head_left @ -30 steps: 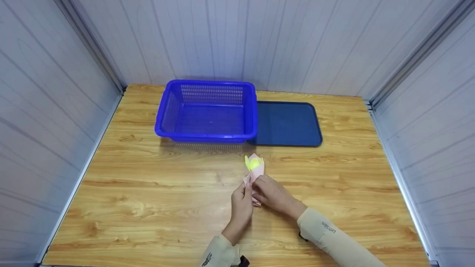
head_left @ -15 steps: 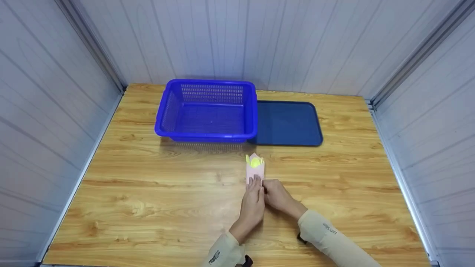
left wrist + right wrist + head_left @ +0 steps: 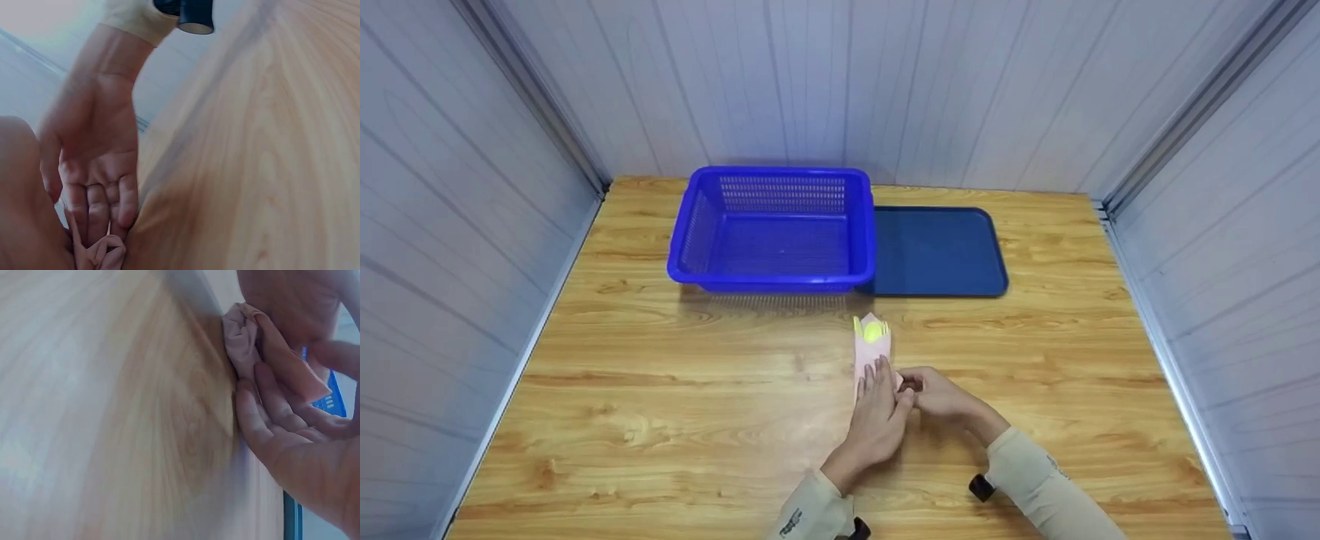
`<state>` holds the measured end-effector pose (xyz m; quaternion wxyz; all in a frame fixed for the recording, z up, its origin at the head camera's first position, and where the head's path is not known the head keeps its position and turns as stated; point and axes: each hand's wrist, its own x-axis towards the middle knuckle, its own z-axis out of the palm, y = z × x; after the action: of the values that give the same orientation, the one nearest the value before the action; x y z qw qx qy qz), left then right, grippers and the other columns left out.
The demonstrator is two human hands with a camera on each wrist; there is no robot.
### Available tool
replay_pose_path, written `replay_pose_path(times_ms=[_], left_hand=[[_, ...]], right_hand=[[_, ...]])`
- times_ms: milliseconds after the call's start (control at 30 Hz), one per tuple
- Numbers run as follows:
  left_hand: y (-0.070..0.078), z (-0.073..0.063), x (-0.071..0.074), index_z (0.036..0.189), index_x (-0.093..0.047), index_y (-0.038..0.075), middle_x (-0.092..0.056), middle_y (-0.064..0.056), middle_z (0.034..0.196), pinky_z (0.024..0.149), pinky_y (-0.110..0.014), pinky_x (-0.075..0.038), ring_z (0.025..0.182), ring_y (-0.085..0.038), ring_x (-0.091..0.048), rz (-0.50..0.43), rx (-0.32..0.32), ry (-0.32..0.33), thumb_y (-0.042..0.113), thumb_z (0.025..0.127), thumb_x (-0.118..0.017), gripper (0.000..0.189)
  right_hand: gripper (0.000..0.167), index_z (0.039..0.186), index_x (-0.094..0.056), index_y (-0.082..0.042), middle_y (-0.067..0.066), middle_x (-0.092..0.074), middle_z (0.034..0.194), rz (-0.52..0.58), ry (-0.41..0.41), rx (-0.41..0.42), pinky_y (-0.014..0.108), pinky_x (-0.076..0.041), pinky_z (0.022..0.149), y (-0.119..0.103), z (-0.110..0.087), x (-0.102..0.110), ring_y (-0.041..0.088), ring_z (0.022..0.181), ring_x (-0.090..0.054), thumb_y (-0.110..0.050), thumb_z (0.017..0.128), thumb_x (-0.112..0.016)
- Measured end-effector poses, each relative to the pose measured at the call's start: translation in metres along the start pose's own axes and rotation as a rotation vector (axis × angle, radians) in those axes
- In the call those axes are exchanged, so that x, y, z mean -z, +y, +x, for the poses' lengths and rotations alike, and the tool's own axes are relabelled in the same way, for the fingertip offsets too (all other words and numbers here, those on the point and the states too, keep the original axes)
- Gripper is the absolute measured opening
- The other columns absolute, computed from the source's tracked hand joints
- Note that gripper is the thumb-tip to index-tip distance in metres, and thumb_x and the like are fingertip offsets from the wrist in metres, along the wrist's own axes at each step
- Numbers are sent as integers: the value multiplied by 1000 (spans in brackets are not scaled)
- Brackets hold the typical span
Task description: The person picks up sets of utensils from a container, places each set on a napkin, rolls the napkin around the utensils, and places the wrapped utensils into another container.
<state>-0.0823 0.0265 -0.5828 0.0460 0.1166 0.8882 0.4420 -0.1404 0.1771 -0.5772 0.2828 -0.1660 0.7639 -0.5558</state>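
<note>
A pink cloth napkin (image 3: 873, 351) lies folded into a narrow bundle on the wooden table. Out of its far end stick a yellow knife (image 3: 857, 327), spoon (image 3: 873, 332) and fork (image 3: 886, 328); their handles are hidden. My left hand (image 3: 876, 427) rests on the near part of the bundle, fingers straight. At the right edge my right hand (image 3: 945, 396) holds a loose flap of the napkin with curled fingers. In the right wrist view, the bunched napkin (image 3: 242, 340) touches those fingertips, the thumb above the flap. The left wrist view shows the bundle's rolled end (image 3: 107, 253).
Behind the bundle stands a blue plastic basket (image 3: 780, 279) with slotted walls. A dark blue tray (image 3: 937, 255) lies beside it on the right, its left part hidden by the basket. Pale panel walls close off the back and sides of the table (image 3: 660, 420).
My left hand has gone from gripping the napkin's left edge to lying flat over it, moving right. My right hand has moved to the right edge, where a flap now shows.
</note>
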Motion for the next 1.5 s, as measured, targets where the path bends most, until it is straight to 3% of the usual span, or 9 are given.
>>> replay_pose_path(times_ms=[233, 367, 500, 700, 967, 1100, 1200, 1367, 1500], left_hand=[[-10, 1, 10, 150, -13, -10, -14, -23, 157, 116, -49, -2, 145, -37, -4, -124, 17, -77, 35, 107, -30, 64], [-21, 3, 21, 144, -36, -10, -30, -25, 151, 115, -47, -16, 142, -37, -22, -13, -59, -72, 10, 101, -48, 49], [-30, 6, 31, 128, -58, -8, -52, -23, 136, 105, -39, -39, 127, -33, -48, 203, -152, -26, -9, 89, -58, 39], [-35, 8, 36, 125, -63, -2, -56, -17, 134, 95, -35, -48, 120, -29, -56, 421, -223, -34, 0, 94, -58, 32], [-37, 7, 34, 122, -66, 2, -58, -11, 132, 93, -31, -49, 119, -25, -57, 463, -197, 16, 7, 97, -58, 27], [-36, 11, 38, 110, -71, 1, -63, -12, 118, 93, -32, -49, 112, -26, -58, 415, -201, 72, 8, 92, -66, 20], [-38, 13, 40, 104, -73, 1, -60, -12, 110, 89, -35, -50, 103, -28, -56, 327, -145, 115, 10, 85, -74, 21], [-43, 16, 43, 105, -64, -2, -56, -11, 101, 79, -35, -51, 89, -23, -57, 97, 81, 154, 16, 73, -86, 43], [-43, 18, 45, 104, -58, -1, -62, -6, 87, 66, -31, -52, 76, -17, -59, -26, 209, 173, 14, 67, -90, 51]], right_hand=[[10, 90, -67, 8, -1, -62, 66, 81, 250, -73, 18, -40, 48, 1, 6, -19, 5, 55, -51, 0, 91, -61], [8, 85, -65, 7, 4, -64, 68, 28, 363, -94, 21, -50, 51, -1, 7, -26, 11, 58, -59, 2, 90, -62], [5, 85, -63, 8, 8, -63, 72, 44, 392, -99, 26, -55, 55, 2, 9, -29, 15, 60, -64, 7, 89, -61], [4, 84, -62, 6, 6, -62, 69, 63, 422, -133, 24, -54, 53, 4, 10, -30, 13, 57, -62, 8, 88, -61], [5, 86, -62, 6, 7, -62, 67, -1, 447, -189, 27, -54, 51, -2, 12, -33, 14, 53, -61, 1, 88, -62], [20, 96, -63, 5, 8, -63, 69, -53, 429, -233, 29, -54, 50, -9, 13, -34, 16, 54, -63, -10, 85, -71], [31, 97, -65, 5, 7, -63, 72, -98, 413, -246, 26, -51, 48, -13, 14, -33, 14, 54, -61, -17, 80, -79], [18, 83, -68, 1, 3, -60, 65, -129, 408, -268, 21, -45, 44, -15, 18, -35, 10, 51, -54, -14, 80, -78], [16, 87, -70, 3, 3, -61, 67, -139, 397, -256, 22, -46, 47, -16, 19, -36, 11, 54, -55, -12, 81, -75]])
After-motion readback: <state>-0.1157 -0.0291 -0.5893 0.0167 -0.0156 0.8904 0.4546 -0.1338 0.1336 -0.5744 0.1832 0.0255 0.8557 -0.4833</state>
